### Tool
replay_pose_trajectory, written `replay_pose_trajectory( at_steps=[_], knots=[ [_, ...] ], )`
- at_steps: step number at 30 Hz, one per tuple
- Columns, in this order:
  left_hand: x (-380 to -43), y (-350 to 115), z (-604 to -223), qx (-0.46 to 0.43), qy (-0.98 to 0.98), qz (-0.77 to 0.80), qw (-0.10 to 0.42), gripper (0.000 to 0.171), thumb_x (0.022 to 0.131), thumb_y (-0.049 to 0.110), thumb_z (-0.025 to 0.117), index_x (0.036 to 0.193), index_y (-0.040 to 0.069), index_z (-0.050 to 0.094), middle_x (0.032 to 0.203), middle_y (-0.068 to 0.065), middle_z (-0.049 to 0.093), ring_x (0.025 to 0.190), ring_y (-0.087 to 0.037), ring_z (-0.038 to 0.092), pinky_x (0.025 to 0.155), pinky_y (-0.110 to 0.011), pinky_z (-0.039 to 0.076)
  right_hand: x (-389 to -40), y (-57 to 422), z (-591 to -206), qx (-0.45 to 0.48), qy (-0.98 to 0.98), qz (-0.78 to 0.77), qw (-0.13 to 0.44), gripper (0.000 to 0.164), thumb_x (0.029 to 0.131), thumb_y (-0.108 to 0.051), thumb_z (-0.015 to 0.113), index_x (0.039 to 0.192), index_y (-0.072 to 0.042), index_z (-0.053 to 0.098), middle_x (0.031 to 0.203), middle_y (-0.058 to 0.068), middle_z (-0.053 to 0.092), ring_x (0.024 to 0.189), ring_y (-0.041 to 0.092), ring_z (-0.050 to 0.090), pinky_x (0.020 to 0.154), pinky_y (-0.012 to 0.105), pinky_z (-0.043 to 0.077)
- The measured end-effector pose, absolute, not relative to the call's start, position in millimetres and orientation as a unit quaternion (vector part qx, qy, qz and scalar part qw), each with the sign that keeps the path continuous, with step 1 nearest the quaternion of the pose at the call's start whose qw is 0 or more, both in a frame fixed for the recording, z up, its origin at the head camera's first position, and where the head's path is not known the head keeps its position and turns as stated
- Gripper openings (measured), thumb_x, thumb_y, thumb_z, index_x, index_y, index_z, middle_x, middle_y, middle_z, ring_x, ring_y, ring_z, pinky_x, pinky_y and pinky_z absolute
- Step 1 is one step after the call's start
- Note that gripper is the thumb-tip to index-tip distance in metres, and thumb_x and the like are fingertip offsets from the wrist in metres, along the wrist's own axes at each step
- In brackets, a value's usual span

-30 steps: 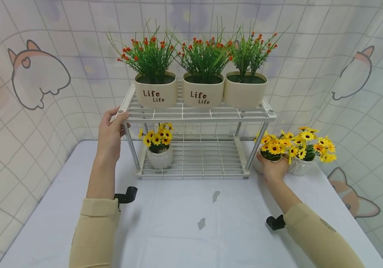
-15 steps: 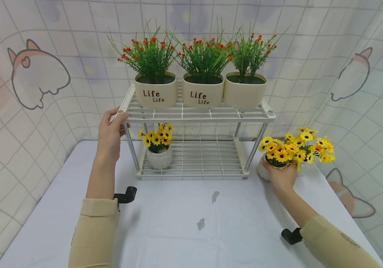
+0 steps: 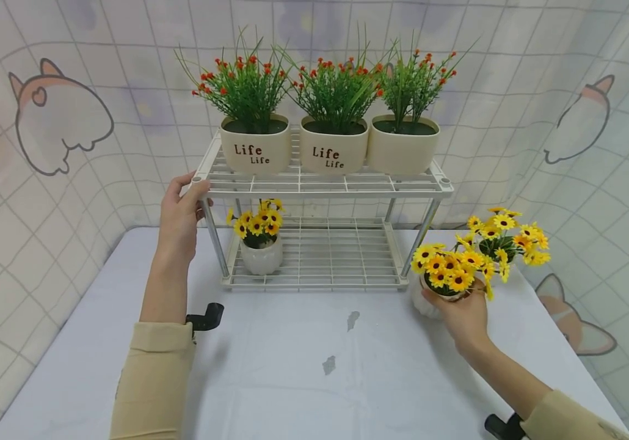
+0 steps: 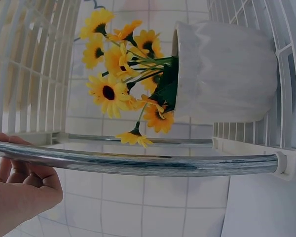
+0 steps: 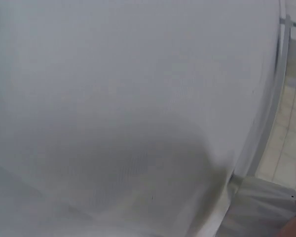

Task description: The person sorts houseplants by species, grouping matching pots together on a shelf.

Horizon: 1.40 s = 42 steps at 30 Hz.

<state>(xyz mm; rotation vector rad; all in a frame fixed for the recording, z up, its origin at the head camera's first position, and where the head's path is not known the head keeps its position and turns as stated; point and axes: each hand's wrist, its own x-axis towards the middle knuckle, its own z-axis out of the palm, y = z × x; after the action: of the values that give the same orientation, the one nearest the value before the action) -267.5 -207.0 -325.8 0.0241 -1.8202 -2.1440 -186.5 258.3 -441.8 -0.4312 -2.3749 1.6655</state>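
Observation:
My left hand (image 3: 179, 223) grips the upper front left corner of a white two-tier wire rack (image 3: 314, 195). In the left wrist view its fingers (image 4: 27, 173) curl behind the end of the metal post. My right hand (image 3: 465, 315) holds a small white pot of yellow flowers (image 3: 425, 300) by its rim, tilted, just right of the rack. The right wrist view shows only part of that white pot (image 5: 261, 210), low at the right edge. Behind it stands another pot of yellow flowers (image 3: 504, 241), its base mostly hidden. A third such pot (image 3: 262, 255) sits at the lower shelf's left end.
Three cream pots with red-flowered green plants line the top shelf: left pot (image 3: 254, 150), middle pot (image 3: 333, 150) and right pot (image 3: 404, 150). A white cloth covers the table (image 3: 281, 373). Patterned curtains (image 3: 144, 122) hang close behind and at both sides.
The right hand has drawn its pot of yellow flowers toward the front, away from the other pot on the right, and tilted it. The left hand stays on the rack's corner.

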Motion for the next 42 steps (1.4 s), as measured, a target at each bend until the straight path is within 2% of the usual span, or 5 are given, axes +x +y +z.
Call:
replay_pose_trajectory(
  at_steps=[8, 16, 22, 29, 42],
  knots=[
    [-268.0, -207.0, -325.2, 0.009, -0.639, -0.751, 0.165, 0.044, 0.102, 0.03, 0.065, 0.142, 0.014, 0.054, 0.114, -0.001, 0.064, 0.092, -0.016, 0.053, 0.092, -0.031, 0.036, -167.0, 233.8, -439.7, -0.077, -0.797, 0.594, 0.082, 0.098, 0.086, -0.018, 0.087, 0.159, -0.009, 0.021, 0.16, 0.007, 0.033, 0.149, 0.023, 0.028, 0.12, 0.045, 0.022],
    [-267.8, -206.9, -325.6, 0.013, -0.642, -0.749, 0.165, 0.045, 0.102, 0.03, 0.065, 0.142, 0.014, 0.053, 0.117, -0.005, 0.064, 0.092, -0.017, 0.052, 0.092, -0.032, 0.036, -164.9, 200.5, -441.3, -0.01, -0.783, 0.619, 0.053, 0.088, 0.085, -0.013, 0.086, 0.153, -0.009, 0.03, 0.153, 0.005, 0.041, 0.145, 0.022, 0.034, 0.121, 0.046, 0.021],
    [-267.6, -207.2, -325.8, 0.015, -0.645, -0.747, 0.163, 0.044, 0.102, 0.031, 0.064, 0.142, 0.015, 0.053, 0.117, -0.003, 0.064, 0.093, -0.017, 0.053, 0.093, -0.033, 0.035, -174.5, 170.7, -442.5, 0.025, -0.769, 0.637, 0.043, 0.084, 0.085, -0.008, 0.085, 0.151, -0.012, 0.035, 0.152, 0.003, 0.044, 0.145, 0.02, 0.036, 0.119, 0.044, 0.024],
    [-267.5, -207.0, -326.2, 0.015, -0.647, -0.745, 0.161, 0.044, 0.102, 0.031, 0.065, 0.141, 0.015, 0.054, 0.116, -0.002, 0.065, 0.093, -0.017, 0.053, 0.094, -0.033, 0.035, -192.9, 143.7, -441.9, 0.014, -0.78, 0.624, 0.046, 0.089, 0.082, -0.013, 0.089, 0.152, -0.01, 0.034, 0.155, 0.006, 0.044, 0.147, 0.024, 0.035, 0.121, 0.044, 0.019],
    [-265.4, -206.7, -325.2, 0.023, -0.661, -0.732, 0.165, 0.047, 0.102, 0.033, 0.063, 0.144, 0.016, 0.052, 0.124, -0.008, 0.062, 0.096, -0.019, 0.052, 0.095, -0.035, 0.035, -232.5, 106.8, -445.2, -0.006, -0.784, 0.615, 0.083, 0.089, 0.077, -0.012, 0.092, 0.148, -0.002, 0.04, 0.149, 0.015, 0.05, 0.141, 0.031, 0.043, 0.117, 0.046, 0.03]
  ],
)
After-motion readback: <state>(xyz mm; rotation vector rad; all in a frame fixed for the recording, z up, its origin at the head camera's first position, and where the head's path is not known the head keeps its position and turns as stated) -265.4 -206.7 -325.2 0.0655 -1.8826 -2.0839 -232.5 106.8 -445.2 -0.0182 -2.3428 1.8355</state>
